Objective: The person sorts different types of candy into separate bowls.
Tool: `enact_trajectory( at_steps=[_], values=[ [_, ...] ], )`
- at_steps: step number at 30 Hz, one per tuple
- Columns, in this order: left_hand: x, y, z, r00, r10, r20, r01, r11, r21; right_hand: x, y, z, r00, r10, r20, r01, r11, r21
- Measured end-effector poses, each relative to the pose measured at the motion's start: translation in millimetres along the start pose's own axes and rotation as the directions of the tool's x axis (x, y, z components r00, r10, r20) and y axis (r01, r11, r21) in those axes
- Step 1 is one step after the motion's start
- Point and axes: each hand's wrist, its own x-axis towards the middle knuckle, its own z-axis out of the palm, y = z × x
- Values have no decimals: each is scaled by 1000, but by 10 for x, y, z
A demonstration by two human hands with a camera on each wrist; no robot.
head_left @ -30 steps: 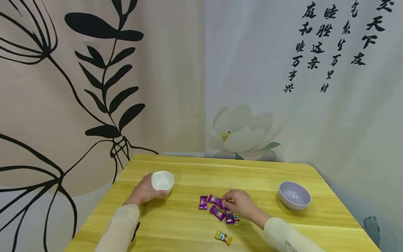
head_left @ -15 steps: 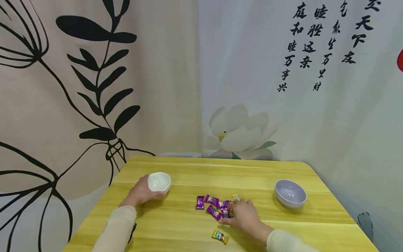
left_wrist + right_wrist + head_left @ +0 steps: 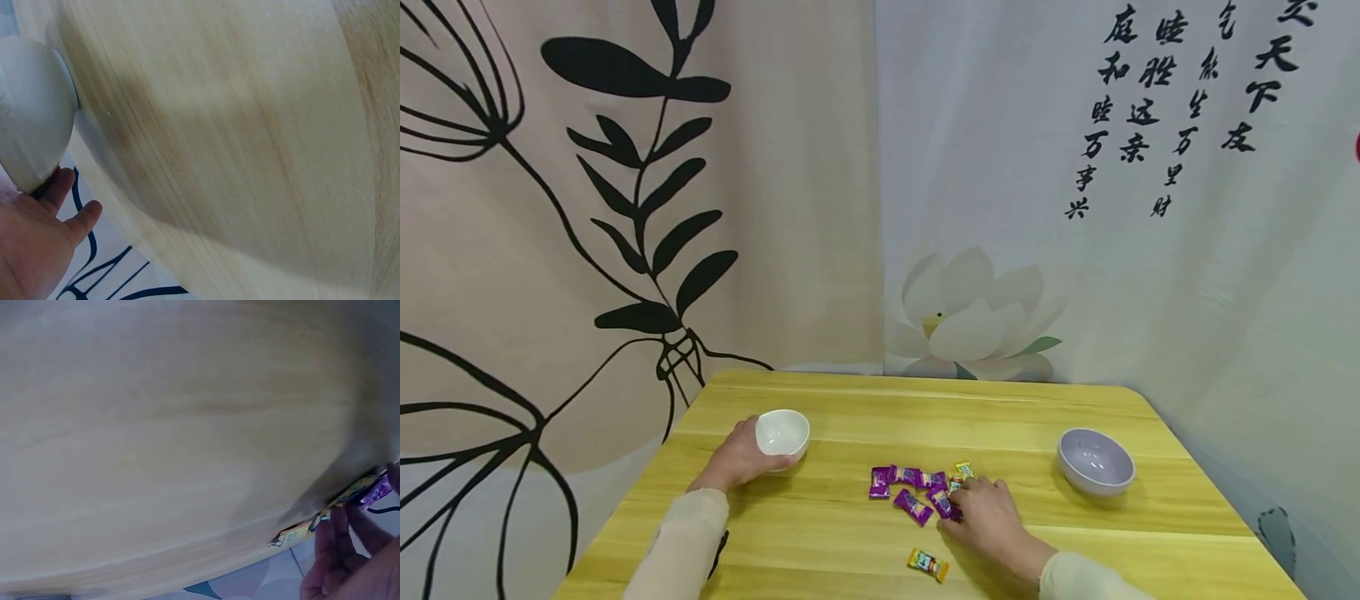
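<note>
In the head view my left hand [image 3: 737,456] holds a small white bowl [image 3: 782,433] at the table's left, its thumb along the near side. The left wrist view shows that bowl [image 3: 34,109] tilted in the frame. My right hand [image 3: 988,518] is low over a group of wrapped candies. A purple candy [image 3: 377,489] lies between its thumb and index finger in the right wrist view, with yellow candies [image 3: 297,533] beside the fingers. Several purple candies [image 3: 913,507] lie left of that hand. The hand partly covers the nearest ones.
A lavender bowl [image 3: 1097,462] stands at the right of the wooden table [image 3: 850,400]. One yellow candy [image 3: 928,564] lies apart, nearer the front. Behind the table hangs a printed curtain [image 3: 820,208].
My right hand has gone from pinching at the group's far side to its right side. A yellow candy now lies at the back, and the purple ones have shifted. My left hand keeps the white bowl.
</note>
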Motion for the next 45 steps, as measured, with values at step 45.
enact_trajectory(
  at_steps=[45],
  values=[
    [-33, 22, -26, 1000, -27, -5, 27, 999, -17, 1209, -756, 118, 984, 81, -159, -8, 910, 415]
  ],
)
